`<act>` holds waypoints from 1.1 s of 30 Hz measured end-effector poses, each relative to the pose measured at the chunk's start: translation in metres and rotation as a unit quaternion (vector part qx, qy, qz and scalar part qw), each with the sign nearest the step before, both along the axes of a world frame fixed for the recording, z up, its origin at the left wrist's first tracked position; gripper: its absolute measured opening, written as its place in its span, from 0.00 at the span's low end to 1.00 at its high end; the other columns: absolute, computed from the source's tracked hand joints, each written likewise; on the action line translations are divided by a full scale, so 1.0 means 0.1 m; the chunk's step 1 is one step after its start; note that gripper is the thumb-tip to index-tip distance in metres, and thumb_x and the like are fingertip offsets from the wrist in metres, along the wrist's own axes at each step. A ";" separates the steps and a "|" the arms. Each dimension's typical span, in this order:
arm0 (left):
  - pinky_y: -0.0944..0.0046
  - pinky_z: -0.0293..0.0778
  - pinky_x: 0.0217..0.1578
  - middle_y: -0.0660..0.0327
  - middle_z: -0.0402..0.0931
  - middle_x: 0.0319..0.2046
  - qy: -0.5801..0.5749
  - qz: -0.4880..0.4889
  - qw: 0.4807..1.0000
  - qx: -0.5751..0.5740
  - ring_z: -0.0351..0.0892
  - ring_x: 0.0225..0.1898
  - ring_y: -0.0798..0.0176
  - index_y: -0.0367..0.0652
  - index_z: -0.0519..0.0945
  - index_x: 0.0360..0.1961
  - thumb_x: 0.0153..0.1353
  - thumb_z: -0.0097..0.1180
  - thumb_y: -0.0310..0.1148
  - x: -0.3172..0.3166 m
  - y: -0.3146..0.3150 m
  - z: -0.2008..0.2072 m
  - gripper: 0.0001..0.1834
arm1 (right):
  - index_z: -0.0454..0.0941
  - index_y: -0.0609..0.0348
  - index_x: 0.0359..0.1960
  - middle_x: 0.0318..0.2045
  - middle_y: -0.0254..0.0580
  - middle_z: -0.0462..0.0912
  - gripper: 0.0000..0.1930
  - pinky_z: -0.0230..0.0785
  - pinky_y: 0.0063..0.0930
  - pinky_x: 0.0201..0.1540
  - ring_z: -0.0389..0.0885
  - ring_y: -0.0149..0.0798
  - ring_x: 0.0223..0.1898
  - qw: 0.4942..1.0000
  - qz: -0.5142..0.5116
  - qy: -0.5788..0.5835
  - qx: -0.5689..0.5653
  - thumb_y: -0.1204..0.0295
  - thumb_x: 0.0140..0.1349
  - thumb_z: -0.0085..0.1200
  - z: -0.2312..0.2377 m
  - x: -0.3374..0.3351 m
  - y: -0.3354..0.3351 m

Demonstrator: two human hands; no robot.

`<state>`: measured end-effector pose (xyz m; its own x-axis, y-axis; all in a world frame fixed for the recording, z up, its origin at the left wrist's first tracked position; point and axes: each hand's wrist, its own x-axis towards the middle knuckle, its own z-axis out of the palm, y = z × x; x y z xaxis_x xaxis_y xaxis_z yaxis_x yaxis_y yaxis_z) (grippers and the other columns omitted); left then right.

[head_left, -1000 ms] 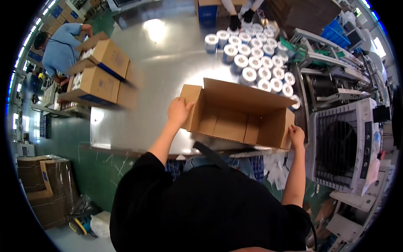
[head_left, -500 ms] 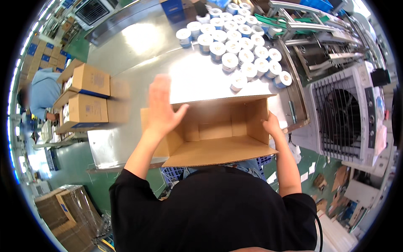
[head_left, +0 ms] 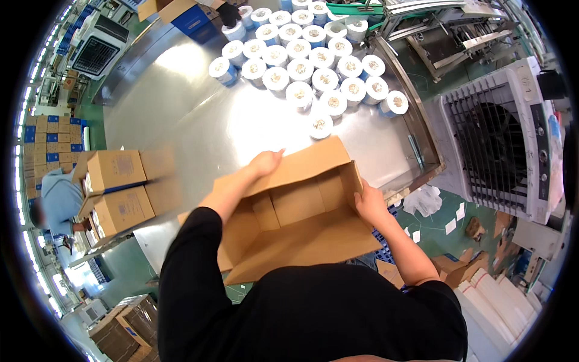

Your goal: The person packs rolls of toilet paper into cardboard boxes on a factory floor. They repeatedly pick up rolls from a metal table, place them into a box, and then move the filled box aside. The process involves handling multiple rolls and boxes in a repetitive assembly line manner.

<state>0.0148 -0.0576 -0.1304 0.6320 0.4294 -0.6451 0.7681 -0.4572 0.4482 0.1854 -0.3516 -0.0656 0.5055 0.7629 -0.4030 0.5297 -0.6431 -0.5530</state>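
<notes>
An open cardboard box [head_left: 301, 244] is tilted toward me at the near edge of the metal table, and I see bare cardboard inside it. My left hand [head_left: 264, 164] is bent over its far flap [head_left: 313, 161], part of the fingers hidden behind the cardboard. At the right side wall, my right hand [head_left: 369, 204] grips the edge with the thumb toward the inside. Beyond the box stand several white cylinders [head_left: 300, 95] with blue sides, grouped close together on the table.
The shiny metal table [head_left: 157, 108] has a raised rim on the right. Two filled cartons [head_left: 123, 208] stand left, beside a person in blue [head_left: 60, 196]. A black-gloved hand [head_left: 229, 14] reaches the far cylinders near a blue-and-brown carton [head_left: 192, 21]. A large fan unit [head_left: 494, 145] stands right.
My left hand has come down from above the box onto its far flap, which now stands up. The box has turned and tilted. My view has shifted, and a gloved hand shows at the far cylinders.
</notes>
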 end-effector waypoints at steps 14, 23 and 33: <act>0.56 0.66 0.48 0.54 0.70 0.44 -0.182 -0.161 0.907 0.344 0.69 0.48 0.52 0.59 0.75 0.54 0.54 0.55 0.30 1.63 0.64 -1.23 0.24 | 0.61 0.62 0.64 0.27 0.54 0.81 0.35 0.73 0.37 0.35 0.81 0.47 0.29 0.998 -0.053 -0.042 -0.007 0.54 0.59 0.55 -1.24 1.80 1.69; 0.48 0.65 0.47 0.50 0.65 0.47 -0.043 -0.178 0.946 0.267 0.62 0.53 0.47 0.55 0.81 0.46 0.45 0.65 0.50 1.75 0.37 -1.03 0.25 | 0.57 0.75 0.58 0.39 0.62 0.81 0.40 0.74 0.40 0.45 0.81 0.58 0.42 0.985 -0.165 -0.020 0.049 0.65 0.48 0.65 -2.03 1.77 2.28; 0.67 0.77 0.36 0.57 0.82 0.38 -0.287 0.256 0.922 -0.049 0.82 0.35 0.66 0.35 0.79 0.47 0.58 0.56 0.31 0.44 1.48 1.03 0.16 | 0.61 0.65 0.61 0.29 0.42 0.84 0.36 0.69 0.19 0.31 0.78 0.25 0.29 0.953 -0.184 0.074 0.230 0.72 0.51 0.67 -0.19 2.18 1.48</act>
